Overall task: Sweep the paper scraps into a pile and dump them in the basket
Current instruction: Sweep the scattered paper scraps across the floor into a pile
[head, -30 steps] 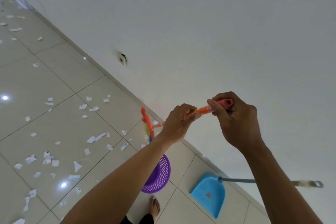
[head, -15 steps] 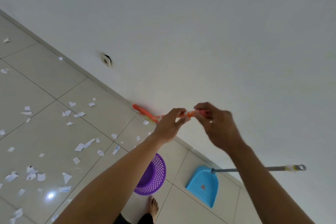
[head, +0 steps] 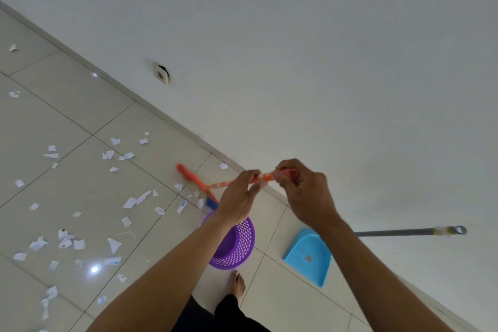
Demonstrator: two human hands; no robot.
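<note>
I hold an orange broom (head: 198,183) by the top of its handle. My left hand (head: 238,194) grips the handle lower down; my right hand (head: 301,188) is curled round its pink end. The broom's head touches the tiled floor near the wall. White paper scraps (head: 134,201) lie scattered over the tiles to the left. A purple mesh basket (head: 237,245) stands just below my left wrist, partly hidden by that arm. A blue dustpan (head: 310,256) with a long grey handle (head: 404,232) leans against the wall on the right.
A white wall fills the upper right, with a socket (head: 161,75) low on it. My bare foot (head: 237,284) stands on the tiles just behind the basket. Bright ceiling-light reflections show on the glossy floor (head: 80,105).
The broom's head has swung down from upright to lie against the floor by the wall. Both hands stayed on the handle's top and dropped slightly.
</note>
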